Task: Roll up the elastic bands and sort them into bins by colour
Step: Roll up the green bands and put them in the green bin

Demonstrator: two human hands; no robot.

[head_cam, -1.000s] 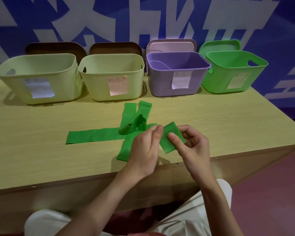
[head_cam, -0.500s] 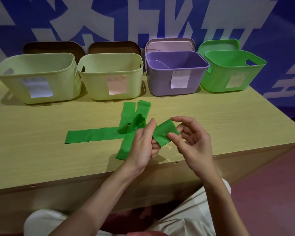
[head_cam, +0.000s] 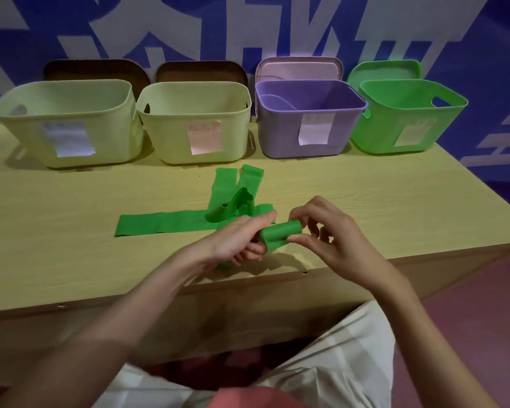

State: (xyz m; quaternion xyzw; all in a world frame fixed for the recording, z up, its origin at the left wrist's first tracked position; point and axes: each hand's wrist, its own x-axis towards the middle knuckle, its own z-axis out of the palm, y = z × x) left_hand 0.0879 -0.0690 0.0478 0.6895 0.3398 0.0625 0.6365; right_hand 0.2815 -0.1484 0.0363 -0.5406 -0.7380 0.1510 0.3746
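A partly rolled green elastic band [head_cam: 280, 237] is held just above the table's front edge. My right hand [head_cam: 333, 240] pinches the roll's right end between thumb and fingers. My left hand [head_cam: 242, 240] grips its left side, with the band's loose tail running under the palm. More green bands [head_cam: 189, 223] lie crossed flat on the wooden table [head_cam: 71, 245], one looped up at the crossing. Four bins stand at the back: two pale yellow-green bins [head_cam: 68, 125] [head_cam: 193, 122], a purple bin [head_cam: 309, 119] and a green bin [head_cam: 407, 116].
Lids lean against the blue wall behind the bins: two brown [head_cam: 95, 70], one pink [head_cam: 299, 69], one green [head_cam: 383, 70]. Each bin carries a paper label. My lap in light trousers [head_cam: 336, 363] is below the table edge.
The flat band end between my hands has been curled over into a short roll. Both hands have shifted slightly toward the front edge.
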